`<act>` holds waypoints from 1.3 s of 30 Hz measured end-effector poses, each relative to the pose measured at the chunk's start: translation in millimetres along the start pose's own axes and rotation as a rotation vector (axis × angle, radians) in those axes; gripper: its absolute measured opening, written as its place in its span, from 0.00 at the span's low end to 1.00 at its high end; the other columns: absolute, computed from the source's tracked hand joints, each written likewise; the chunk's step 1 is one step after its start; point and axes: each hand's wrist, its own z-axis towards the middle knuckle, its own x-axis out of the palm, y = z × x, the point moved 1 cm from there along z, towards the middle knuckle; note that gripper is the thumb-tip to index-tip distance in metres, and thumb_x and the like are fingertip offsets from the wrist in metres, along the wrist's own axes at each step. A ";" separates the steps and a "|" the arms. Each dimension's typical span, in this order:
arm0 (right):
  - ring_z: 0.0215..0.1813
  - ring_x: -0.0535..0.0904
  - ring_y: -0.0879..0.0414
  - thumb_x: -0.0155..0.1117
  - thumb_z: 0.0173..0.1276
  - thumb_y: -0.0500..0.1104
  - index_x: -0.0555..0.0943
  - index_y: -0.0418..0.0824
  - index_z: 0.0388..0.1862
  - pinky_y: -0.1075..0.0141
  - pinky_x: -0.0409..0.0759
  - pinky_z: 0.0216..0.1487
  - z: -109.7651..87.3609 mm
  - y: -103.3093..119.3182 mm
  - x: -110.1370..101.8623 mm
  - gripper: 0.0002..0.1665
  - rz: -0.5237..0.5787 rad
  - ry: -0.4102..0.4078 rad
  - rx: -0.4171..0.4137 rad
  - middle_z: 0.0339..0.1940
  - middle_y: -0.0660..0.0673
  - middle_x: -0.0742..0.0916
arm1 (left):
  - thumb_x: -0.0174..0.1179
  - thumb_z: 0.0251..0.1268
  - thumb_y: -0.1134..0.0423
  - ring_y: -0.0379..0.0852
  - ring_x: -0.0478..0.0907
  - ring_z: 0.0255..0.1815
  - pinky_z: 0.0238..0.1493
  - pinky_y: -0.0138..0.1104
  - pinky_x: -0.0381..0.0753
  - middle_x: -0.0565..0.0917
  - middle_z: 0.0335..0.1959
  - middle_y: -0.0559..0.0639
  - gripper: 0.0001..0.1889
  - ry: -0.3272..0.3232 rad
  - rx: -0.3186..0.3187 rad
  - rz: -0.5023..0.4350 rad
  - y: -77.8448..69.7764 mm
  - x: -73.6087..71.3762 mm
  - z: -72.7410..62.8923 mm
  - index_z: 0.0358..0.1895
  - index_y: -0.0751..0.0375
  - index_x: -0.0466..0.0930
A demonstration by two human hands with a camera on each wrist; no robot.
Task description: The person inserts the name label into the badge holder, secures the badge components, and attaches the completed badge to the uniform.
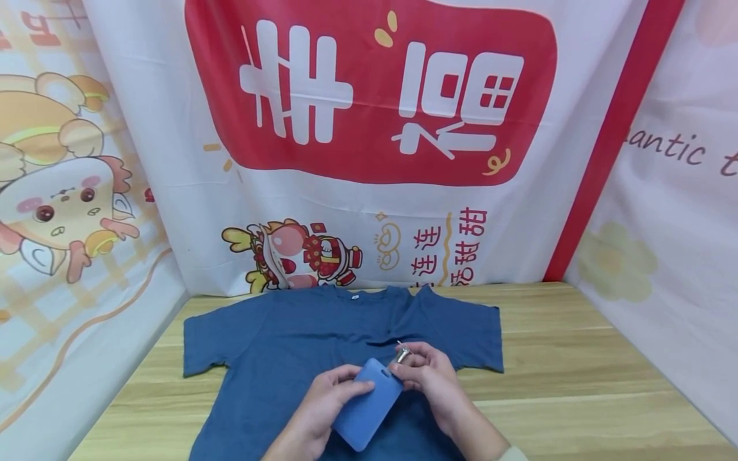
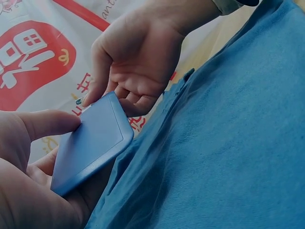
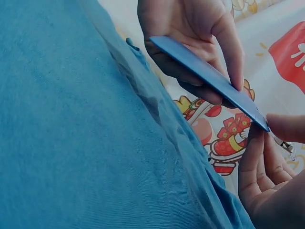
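A blue badge holder (image 1: pixel 368 410) with a slot at its top end is tilted above the T-shirt. My left hand (image 1: pixel 323 400) grips it by the side, thumb across its face and fingers underneath. At the slotted end, my right hand (image 1: pixel 429 378) pinches a small metal clip (image 1: pixel 403 353) between thumb and fingers. In the right wrist view the clip (image 3: pixel 286 144) sticks out past the right thumb, right at the holder's edge (image 3: pixel 257 119). Under both hands lies a dark blue T-shirt (image 1: pixel 277 358), spread out with its collar away from me.
The T-shirt lies on a wood-grain table (image 1: pixel 553 384), its short sleeves out to both sides. Behind the table hangs a white cloth (image 1: pixel 167 128) with a red printed panel. Printed cloths also close off the left (image 1: pixel 144 320) and right (image 1: pixel 663 256) sides.
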 end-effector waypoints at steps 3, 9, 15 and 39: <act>0.39 0.82 0.58 0.74 0.71 0.36 0.74 0.29 0.69 0.63 0.82 0.43 -0.1 1.1 0.0 0.31 -0.021 -0.015 -0.009 0.29 0.53 0.87 | 0.73 0.71 0.52 0.50 0.83 0.55 0.56 0.44 0.79 0.90 0.58 0.53 0.24 0.007 0.008 0.011 -0.9 0.8 -0.3 0.64 0.58 0.85; 0.44 0.85 0.58 0.72 0.73 0.35 0.74 0.30 0.70 0.64 0.81 0.47 -1.9 3.9 1.1 0.30 -0.023 -0.012 -0.008 0.34 0.52 0.89 | 0.73 0.71 0.53 0.45 0.86 0.52 0.56 0.44 0.81 0.92 0.55 0.51 0.23 0.013 0.023 0.027 -2.1 2.0 -1.0 0.64 0.59 0.85; 0.46 0.88 0.59 0.72 0.72 0.35 0.74 0.29 0.70 0.65 0.82 0.48 -3.7 4.2 2.7 0.30 -0.025 -0.015 -0.028 0.41 0.49 0.93 | 0.74 0.70 0.53 0.44 0.86 0.52 0.57 0.45 0.82 0.92 0.55 0.53 0.22 0.009 0.024 0.026 -2.3 2.3 -1.2 0.62 0.58 0.86; 0.42 0.82 0.59 0.74 0.70 0.30 0.71 0.28 0.62 0.73 0.83 0.47 -5.6 -5.0 11.7 0.27 -0.012 -0.101 -0.081 0.34 0.50 0.85 | 0.74 0.70 0.55 0.43 0.87 0.50 0.55 0.43 0.85 0.91 0.57 0.58 0.26 -0.004 0.043 0.021 0.8 -0.6 -0.1 0.67 0.62 0.85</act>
